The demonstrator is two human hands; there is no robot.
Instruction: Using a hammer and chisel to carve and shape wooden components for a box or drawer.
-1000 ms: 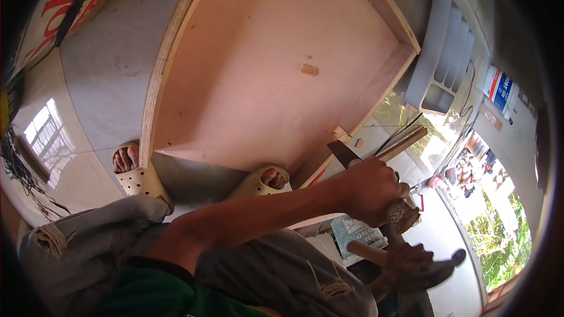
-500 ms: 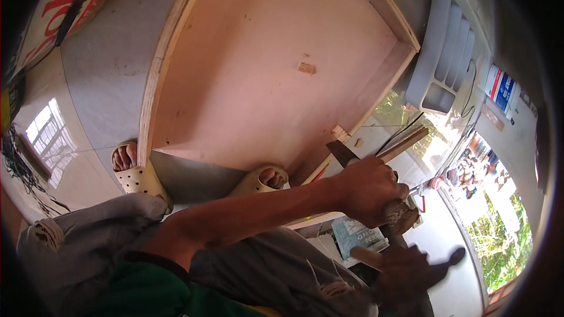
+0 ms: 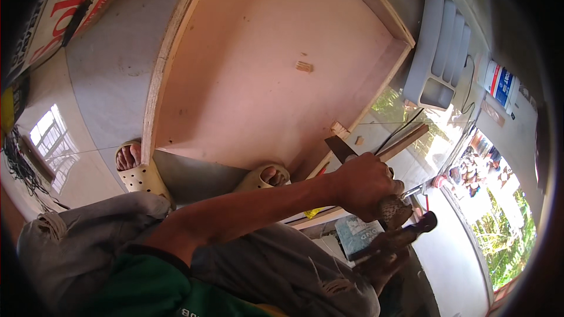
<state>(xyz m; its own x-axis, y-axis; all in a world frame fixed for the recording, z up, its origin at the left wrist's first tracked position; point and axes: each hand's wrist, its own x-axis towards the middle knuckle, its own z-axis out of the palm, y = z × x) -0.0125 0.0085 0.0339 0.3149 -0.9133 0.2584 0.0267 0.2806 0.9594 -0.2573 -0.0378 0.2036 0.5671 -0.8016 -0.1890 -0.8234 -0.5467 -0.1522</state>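
Rimmed wooden panel at centre, hand tools to its lower right

A wood chip lay on the panel, right of its middle; a small wood block sat at its right rim. The left clog stood just beside the panel's lower-left corner, the right clog near its lower edge. The left hand held a chisel, blade toward that right rim — just below the block. The hammer, in the right hand, was lower and farther right. Behind the left hand, a wooden strip lay on the floor. A plastic rack was beyond the right rim, with a tub farther right — and a cable bundle at far left.
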